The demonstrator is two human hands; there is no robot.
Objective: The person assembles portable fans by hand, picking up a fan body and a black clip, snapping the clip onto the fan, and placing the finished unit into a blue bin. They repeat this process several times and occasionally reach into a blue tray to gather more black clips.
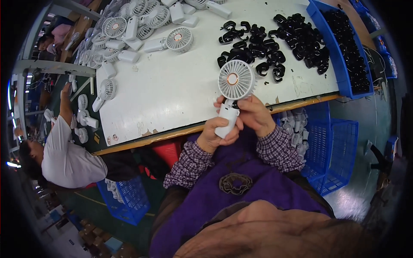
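Bench (172,96) surface is white and worn, with brown chipped patches near the front and a wooden strip (165,136) along its edge. One white handheld fan (235,79), with a copper-coloured hub ring, is held head-up above this edge, its handle tilted. Left hand (219,134): fingers clamped around the handle. Right hand (257,114): fingers closed on the neck, where a dark part shows. At the far left of the top lies a heap of similar fans (142,21); at centre and right lie loose glossy black parts (297,38). A blue tray (331,47) filled with small black pieces stands at the right end. Below, a blue crate (344,155) stands on the right, beside more white fans. To the left, a co-worker (71,157) in a white top sits near another blue crate (133,204). Cardboard boxes (92,234) lie farther back.
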